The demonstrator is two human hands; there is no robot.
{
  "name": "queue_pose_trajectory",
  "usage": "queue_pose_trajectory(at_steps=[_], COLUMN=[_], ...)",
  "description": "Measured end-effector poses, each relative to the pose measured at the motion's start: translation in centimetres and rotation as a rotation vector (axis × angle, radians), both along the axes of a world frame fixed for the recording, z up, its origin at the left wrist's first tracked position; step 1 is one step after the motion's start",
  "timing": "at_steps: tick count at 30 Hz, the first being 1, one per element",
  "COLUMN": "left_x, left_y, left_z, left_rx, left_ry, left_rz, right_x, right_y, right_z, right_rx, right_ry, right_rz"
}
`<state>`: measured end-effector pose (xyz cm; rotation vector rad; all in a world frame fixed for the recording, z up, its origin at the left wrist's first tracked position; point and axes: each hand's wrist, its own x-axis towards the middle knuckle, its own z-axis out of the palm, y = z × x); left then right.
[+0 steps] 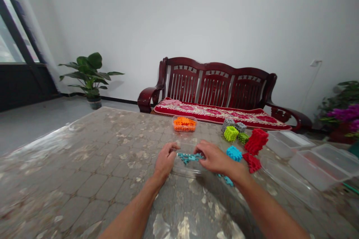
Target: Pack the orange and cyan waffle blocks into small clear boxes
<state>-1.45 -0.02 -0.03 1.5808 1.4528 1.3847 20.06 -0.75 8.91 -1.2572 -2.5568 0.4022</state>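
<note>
In front of me on the table is a clear plastic box [186,172] with teal interlocking building pieces [189,158] in it. My left hand [166,160] is closed at the left side of the box, thumb and fingers at its rim. My right hand [211,157] reaches over the right side with bent fingers pinching at the teal pieces; its fingertips are partly hidden. More teal pieces [227,180] lie beside the box, partly under my right forearm. A blue stack of pieces [234,153] sits just right of my right hand.
Behind the box stands a clear box of orange pieces [184,124]. Grey [228,124], lime [231,133] and red stacks [256,141] are at the right. Beyond them are a clear lid [291,185] and translucent boxes [319,168]. A wooden bench [214,86] stands behind the table.
</note>
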Motion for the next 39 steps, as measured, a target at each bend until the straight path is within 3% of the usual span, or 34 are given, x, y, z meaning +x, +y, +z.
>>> queue_pose_trajectory(at_steps=[5, 10, 17, 19, 22, 25, 28, 31, 39], left_x=[0.0, 0.0, -0.1, -0.1, -0.1, -0.3, -0.4, -0.5, -0.6], left_y=[0.1, 0.2, 0.2, 0.2, 0.2, 0.3, 0.4, 0.5, 0.5], left_z=[-0.1, -0.2, -0.1, 0.0, 0.2, 0.1, -0.1, -0.4, -0.6], left_rx=[0.004, 0.011, 0.015, 0.009, -0.007, -0.021, -0.014, -0.005, -0.008], left_ry=[0.011, 0.015, 0.02, 0.023, 0.028, 0.036, 0.044, 0.045, 0.032], left_rz=[0.001, -0.003, -0.008, -0.008, -0.009, -0.015, -0.011, 0.006, 0.009], right_x=[0.2, -0.2, -0.9, -0.4, 1.5, 4.6, 7.9, 9.9, 8.8], right_y=[1.1, 1.1, 1.3, 1.3, 1.2, 0.9, 0.3, -0.6, -2.8], right_z=[-1.9, -1.8, -1.4, -1.2, -0.4, 0.7, 1.1, 0.2, -2.9], right_rx=[-0.058, -0.059, -0.177, -0.157, -0.007, 0.074, 0.051, 0.008, 0.005], right_ry=[-0.119, -0.195, -0.274, -0.221, -0.072, 0.021, -0.002, -0.124, -0.455], right_rz=[0.046, 0.062, 0.085, 0.056, -0.024, -0.197, -0.416, -0.546, -0.505])
